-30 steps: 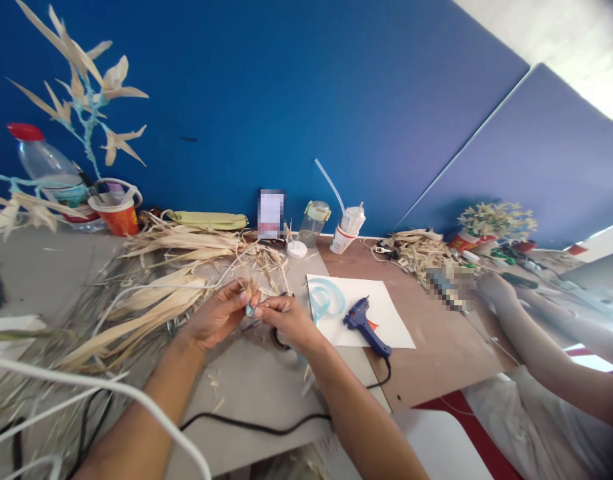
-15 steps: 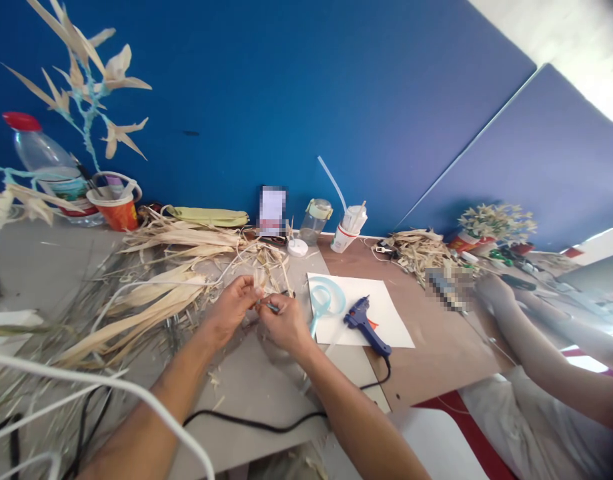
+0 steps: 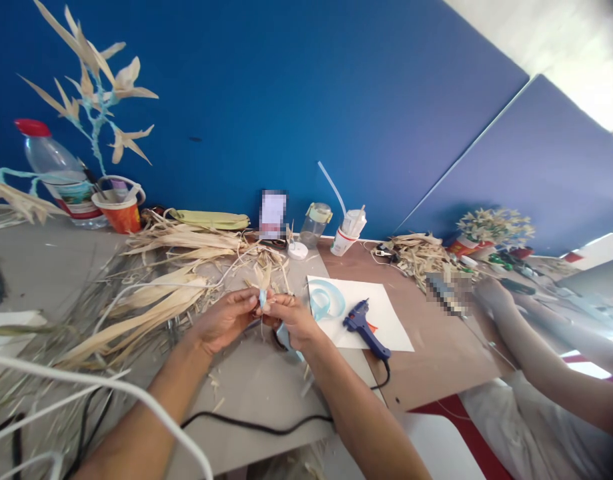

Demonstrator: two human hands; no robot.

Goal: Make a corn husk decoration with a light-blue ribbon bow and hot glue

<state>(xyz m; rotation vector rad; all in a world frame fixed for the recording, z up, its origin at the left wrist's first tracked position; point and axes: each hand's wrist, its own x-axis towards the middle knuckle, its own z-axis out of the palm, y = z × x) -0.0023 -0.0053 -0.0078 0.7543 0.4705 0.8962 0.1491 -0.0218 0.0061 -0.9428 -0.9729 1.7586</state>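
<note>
Over the near tabletop, my left hand (image 3: 226,323) pinches the base of a small corn-husk flower (image 3: 262,275), its pale petals pointing up. Light blue tape (image 3: 263,297) is wrapped round that base, and a thin stem hangs beneath. My right hand (image 3: 293,321) closes from the other side, thumb and finger pressed on the tape at the flower's base. A loose length of the same tape trails below the right hand. The light blue tape roll (image 3: 342,300) lies on white paper (image 3: 393,320), just right of that hand.
A blue glue gun (image 3: 365,327) rests on the paper. Dried corn husks (image 3: 151,313) spread leftward. Behind stand a phone (image 3: 273,213), a jar (image 3: 313,227) and a paper cup (image 3: 343,241). White cable (image 3: 136,393) crosses in front. Another person's arm (image 3: 536,353) reaches in at right.
The flower now stands upright with blue tape showing at its base. My fingers have turned and drawn closer round it. The tape's tail has shifted below my right hand.
</note>
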